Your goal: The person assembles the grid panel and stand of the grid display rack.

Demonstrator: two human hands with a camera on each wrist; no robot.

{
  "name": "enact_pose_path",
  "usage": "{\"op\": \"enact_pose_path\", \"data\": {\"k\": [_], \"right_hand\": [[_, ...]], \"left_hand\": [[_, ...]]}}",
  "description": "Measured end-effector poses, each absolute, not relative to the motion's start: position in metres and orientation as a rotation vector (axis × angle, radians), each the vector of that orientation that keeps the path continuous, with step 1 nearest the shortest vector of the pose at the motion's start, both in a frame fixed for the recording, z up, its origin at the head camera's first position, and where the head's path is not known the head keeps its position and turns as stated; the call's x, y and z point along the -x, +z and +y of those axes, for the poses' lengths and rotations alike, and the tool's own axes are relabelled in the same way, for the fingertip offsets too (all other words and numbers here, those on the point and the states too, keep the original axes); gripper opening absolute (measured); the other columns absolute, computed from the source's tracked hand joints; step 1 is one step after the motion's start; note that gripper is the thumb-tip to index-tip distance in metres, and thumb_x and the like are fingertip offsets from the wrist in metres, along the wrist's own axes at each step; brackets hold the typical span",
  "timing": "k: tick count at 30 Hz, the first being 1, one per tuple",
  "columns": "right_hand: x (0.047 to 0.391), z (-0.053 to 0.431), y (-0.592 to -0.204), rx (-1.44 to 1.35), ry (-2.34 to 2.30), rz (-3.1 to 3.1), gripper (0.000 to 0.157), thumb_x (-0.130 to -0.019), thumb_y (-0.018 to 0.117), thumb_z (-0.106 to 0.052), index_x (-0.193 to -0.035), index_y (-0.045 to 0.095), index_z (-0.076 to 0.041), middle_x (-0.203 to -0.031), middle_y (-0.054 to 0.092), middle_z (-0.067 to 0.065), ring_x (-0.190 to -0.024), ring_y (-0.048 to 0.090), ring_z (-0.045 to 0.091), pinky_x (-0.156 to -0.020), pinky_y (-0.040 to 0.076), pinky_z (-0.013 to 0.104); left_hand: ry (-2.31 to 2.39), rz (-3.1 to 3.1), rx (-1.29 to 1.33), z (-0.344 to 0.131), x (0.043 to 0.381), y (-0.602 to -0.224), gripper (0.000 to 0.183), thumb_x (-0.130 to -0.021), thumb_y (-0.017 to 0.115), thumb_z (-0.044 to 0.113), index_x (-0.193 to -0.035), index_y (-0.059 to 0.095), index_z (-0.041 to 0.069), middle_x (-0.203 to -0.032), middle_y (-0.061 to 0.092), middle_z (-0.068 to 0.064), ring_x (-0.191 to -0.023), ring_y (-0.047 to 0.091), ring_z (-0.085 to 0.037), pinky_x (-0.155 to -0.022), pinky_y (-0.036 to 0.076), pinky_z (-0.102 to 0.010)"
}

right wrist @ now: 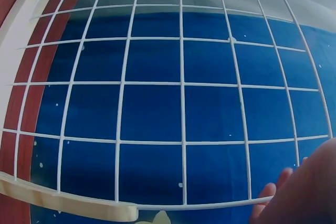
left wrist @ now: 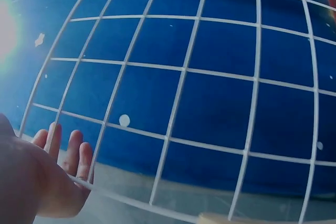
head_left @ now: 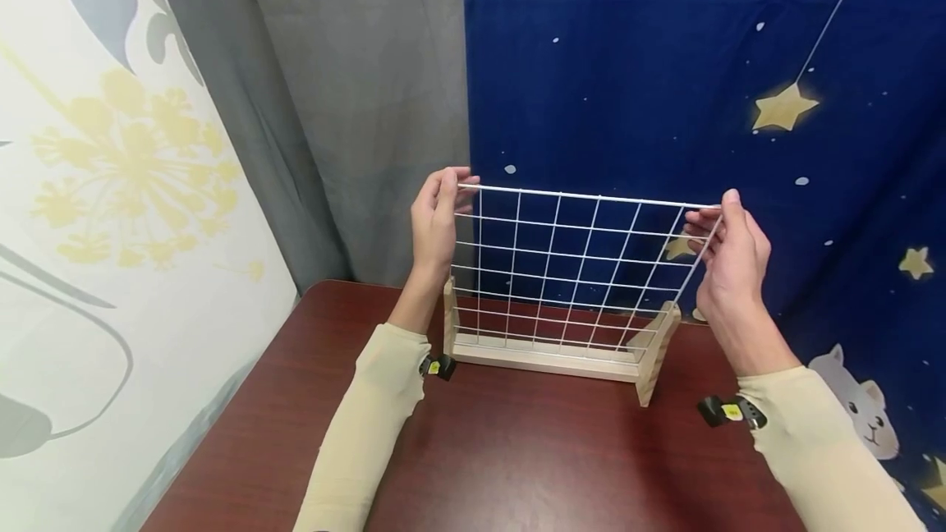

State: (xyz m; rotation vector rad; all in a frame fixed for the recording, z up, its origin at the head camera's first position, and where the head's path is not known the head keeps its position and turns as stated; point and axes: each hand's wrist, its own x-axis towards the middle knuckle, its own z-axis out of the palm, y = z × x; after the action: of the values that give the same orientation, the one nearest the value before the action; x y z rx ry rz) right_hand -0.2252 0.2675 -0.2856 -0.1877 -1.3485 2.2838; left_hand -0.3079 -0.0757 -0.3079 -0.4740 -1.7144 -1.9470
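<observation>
A white wire grid panel (head_left: 597, 197) stands between the hands, with its lower part in a light wooden stand (head_left: 547, 362). At the panel's upper left corner, the left hand (head_left: 434, 224) pinches the edge, thumb in front and fingers behind the wires. The right hand (head_left: 735, 261) grips the upper right corner the same way, its thumb along the top. The stand's right side board (head_left: 654, 355) reaches partway up the panel's edge. In the right wrist view, the panel's side wire meets the end of a side board (right wrist: 123, 212).
The stand sits on a dark red table (head_left: 517, 450). Close behind hangs a blue curtain (head_left: 628, 64) with stars, next to a grey curtain (head_left: 369, 89). A white panel with a yellow flower print (head_left: 133, 162) borders the table on the left.
</observation>
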Motion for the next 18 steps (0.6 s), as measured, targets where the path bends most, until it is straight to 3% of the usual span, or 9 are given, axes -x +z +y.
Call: {"op": "enact_pose_path", "data": {"k": [4, 8, 12, 18], "right_hand": [[0.226, 0.265, -0.283, 0.16, 2.349, -1.326, 0.033, -0.105, 0.067, -0.038, -0.096, 0.069, -0.006, -0.078, 0.075, 0.001, -0.07, 0.069, 0.014, -0.063, 0.051, 0.024], [0.228, 0.261, -0.284, 0.148, 2.354, -1.31, 0.03, -0.105, 0.067, -0.035, -0.095, 0.068, -0.006, -0.077, 0.072, 0.001, -0.07, 0.066, 0.014, -0.062, 0.045, 0.024], [0.228, 0.258, -0.287, 0.143, 2.282, -1.326, 0.03, -0.105, 0.067, -0.034, -0.093, 0.068, -0.007, -0.077, 0.068, 0.0, -0.071, 0.064, 0.013, -0.062, 0.043, 0.024], [0.228, 0.257, -0.291, 0.097, 2.213, -1.287, 0.031, -0.104, 0.07, -0.03, -0.086, 0.065, -0.004, -0.074, 0.064, 0.002, -0.066, 0.064, 0.013, -0.058, 0.038, 0.025]], "left_hand": [[-1.978, -1.72, 0.462, -0.072, 0.308, -0.303, 0.046, -0.114, 0.045, 0.04, -0.129, 0.07, 0.005, -0.121, 0.078, -0.014, -0.107, 0.079, -0.028, -0.091, 0.06, -0.058], [-2.005, -1.72, 0.399, -0.07, 0.307, -0.301, 0.046, -0.114, 0.045, 0.042, -0.117, 0.075, 0.007, -0.111, 0.082, -0.012, -0.096, 0.081, -0.023, -0.078, 0.064, -0.042], [-2.013, -1.722, 0.334, -0.07, 0.307, -0.302, 0.046, -0.113, 0.048, 0.042, -0.099, 0.076, 0.01, -0.089, 0.082, -0.005, -0.079, 0.08, -0.015, -0.062, 0.057, -0.029], [-2.031, -1.719, 0.315, -0.07, 0.303, -0.304, 0.045, -0.112, 0.05, 0.044, -0.088, 0.073, 0.014, -0.078, 0.078, 0.003, -0.068, 0.075, -0.012, -0.052, 0.049, -0.029]]}}
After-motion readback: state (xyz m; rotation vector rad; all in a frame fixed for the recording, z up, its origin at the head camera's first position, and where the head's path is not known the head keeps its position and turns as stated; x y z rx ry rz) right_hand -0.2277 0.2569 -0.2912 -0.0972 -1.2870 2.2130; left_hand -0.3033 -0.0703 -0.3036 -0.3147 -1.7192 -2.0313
